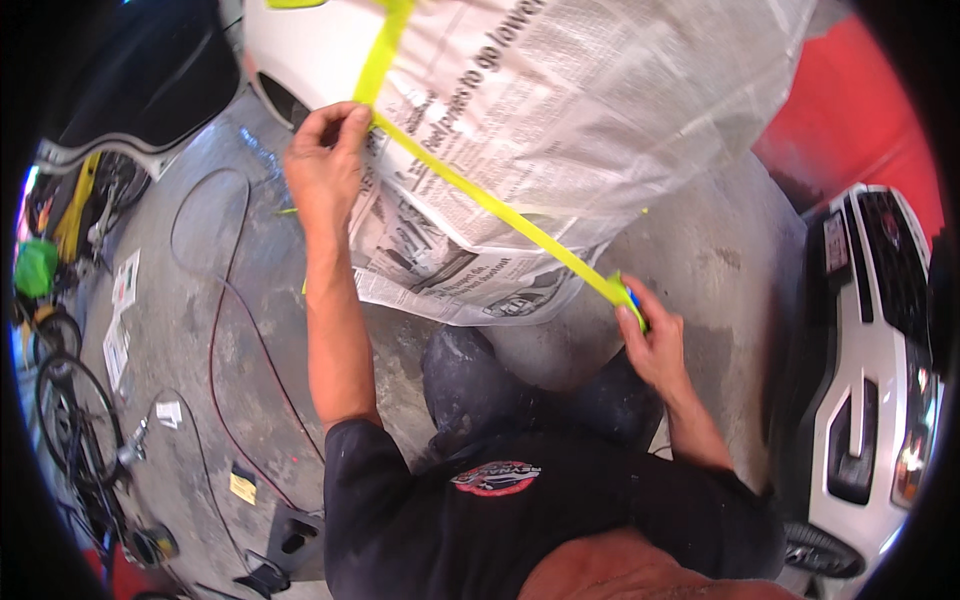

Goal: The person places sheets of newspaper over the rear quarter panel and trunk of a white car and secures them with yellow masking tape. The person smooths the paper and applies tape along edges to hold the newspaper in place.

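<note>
A strip of bright yellow-green masking tape [500, 210] stretches diagonally across newspaper sheets [620, 110] that cover a white car panel [320, 50]. My left hand [328, 165] pinches the strip's upper end with thumb and fingertips, at the paper's left edge. There it meets another tape band [382, 58] that runs up along the border between paper and panel. Lower right, my right hand [655, 340] is closed round the tape roll [628, 298], largely hidden by the fingers. The strip is taut between both hands; whether its middle touches the paper I cannot tell.
Across the concrete floor on the left winds a thin hose [212, 350]. Bicycles [75, 410] and loose paper sheets [118, 340] lie beyond it. A white car [860, 390] stands at right, with a red surface [850, 110] behind. An open dark-lined hood [130, 70] is upper left.
</note>
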A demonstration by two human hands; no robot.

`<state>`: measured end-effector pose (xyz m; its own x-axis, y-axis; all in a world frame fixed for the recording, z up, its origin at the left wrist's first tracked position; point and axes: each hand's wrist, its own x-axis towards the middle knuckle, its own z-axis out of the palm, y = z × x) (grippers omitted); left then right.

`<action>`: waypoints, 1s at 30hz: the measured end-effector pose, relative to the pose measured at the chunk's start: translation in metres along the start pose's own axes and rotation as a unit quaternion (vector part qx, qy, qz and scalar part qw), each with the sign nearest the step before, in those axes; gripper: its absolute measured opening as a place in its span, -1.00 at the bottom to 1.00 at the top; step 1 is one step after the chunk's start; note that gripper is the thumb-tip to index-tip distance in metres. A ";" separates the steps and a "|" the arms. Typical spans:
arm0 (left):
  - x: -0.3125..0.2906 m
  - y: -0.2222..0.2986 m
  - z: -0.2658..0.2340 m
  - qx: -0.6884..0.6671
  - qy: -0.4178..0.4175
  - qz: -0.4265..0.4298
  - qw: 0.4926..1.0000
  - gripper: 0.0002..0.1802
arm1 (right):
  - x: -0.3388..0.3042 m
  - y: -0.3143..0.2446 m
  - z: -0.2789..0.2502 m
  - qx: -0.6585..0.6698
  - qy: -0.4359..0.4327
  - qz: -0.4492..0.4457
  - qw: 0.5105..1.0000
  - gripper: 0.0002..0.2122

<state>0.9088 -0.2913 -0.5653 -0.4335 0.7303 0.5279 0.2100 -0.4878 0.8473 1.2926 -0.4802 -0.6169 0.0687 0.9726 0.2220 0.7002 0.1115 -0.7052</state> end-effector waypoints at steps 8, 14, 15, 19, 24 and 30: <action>-0.047 0.025 0.030 0.257 0.174 0.154 0.938 -0.37 | 0.084 0.027 -0.003 -0.036 0.016 0.034 0.999 -0.66; -0.186 0.001 0.081 0.307 -0.128 0.460 0.824 -0.37 | 0.113 0.022 0.003 -0.045 0.028 0.061 0.997 -0.63; -0.200 -0.007 0.092 0.323 -0.158 0.451 0.817 -0.36 | 0.113 0.022 0.007 -0.046 0.042 0.053 0.997 -0.63; -0.214 -0.024 0.128 0.364 -0.292 0.444 0.765 -0.36 | 0.117 0.014 0.011 -0.063 0.098 0.043 0.992 -0.67; -0.203 -0.023 0.173 0.414 -0.316 0.440 0.732 -0.31 | 0.129 0.016 0.023 -0.134 0.137 -0.002 0.981 -0.72; -0.207 -0.032 0.182 0.407 -0.327 0.446 0.727 -0.32 | 0.132 0.029 0.016 -0.126 0.096 -0.043 0.987 -0.75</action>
<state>1.1515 -0.3393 -0.6911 0.6470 0.4976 0.5778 0.7159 -0.6573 -0.2357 1.3101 -0.3456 -0.6187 0.1178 0.9029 0.4134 0.8617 0.1140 -0.4944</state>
